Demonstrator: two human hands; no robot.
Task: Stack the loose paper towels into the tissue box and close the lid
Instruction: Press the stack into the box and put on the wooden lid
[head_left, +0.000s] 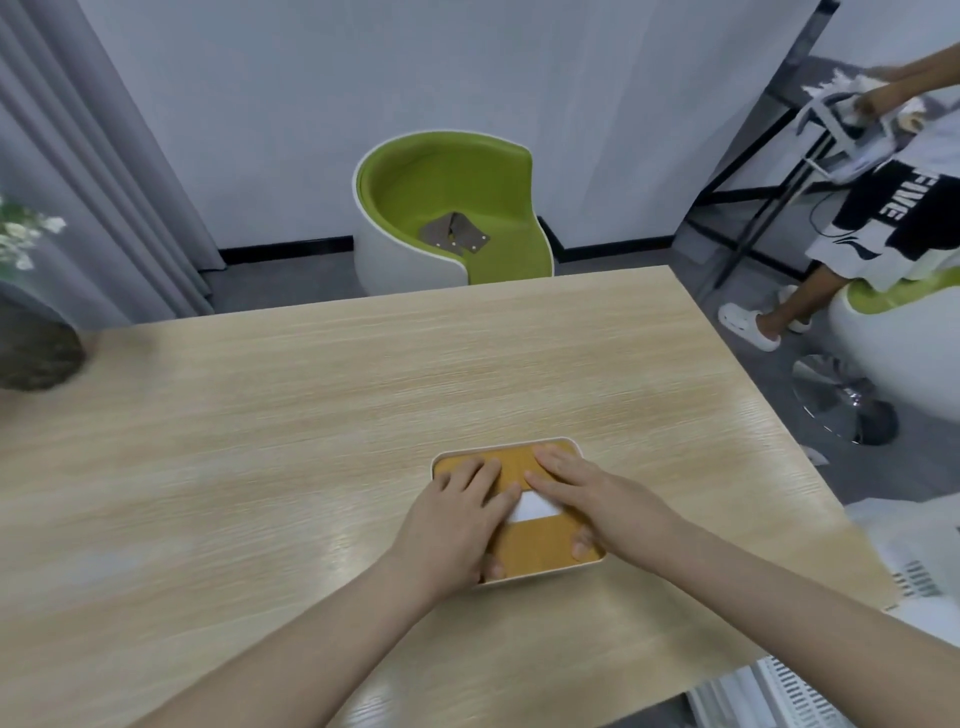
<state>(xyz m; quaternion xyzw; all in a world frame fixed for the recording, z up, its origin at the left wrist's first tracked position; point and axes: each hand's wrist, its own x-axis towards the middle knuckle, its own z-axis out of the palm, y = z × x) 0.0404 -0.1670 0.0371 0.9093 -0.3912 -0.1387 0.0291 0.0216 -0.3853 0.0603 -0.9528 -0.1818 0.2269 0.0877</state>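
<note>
Mustard-yellow, the lid (540, 545) sits flat inside the white rim of the tissue box (540, 577), which rests on the near right part of the pale wood-grain desk (311, 405). Both hands lie on it palm down, fingers spread and fairly straight: the left hand (457, 525) over the lid's left half, the right hand (587, 499) over its right, thumbs toward the near edge. I judge this a pressing hold, meant to seat the lid evenly all round. Between the hands a white paper towel (535, 506) shows through the lid's slot, so the towels seem to be inside already. Nothing lies close to the box.

At the desk's far left stands a dark pot (36, 353) with white flowers. Beyond the desk is a green-lined chair (452, 208), and at far right another person (893, 218) stands, well apart.
</note>
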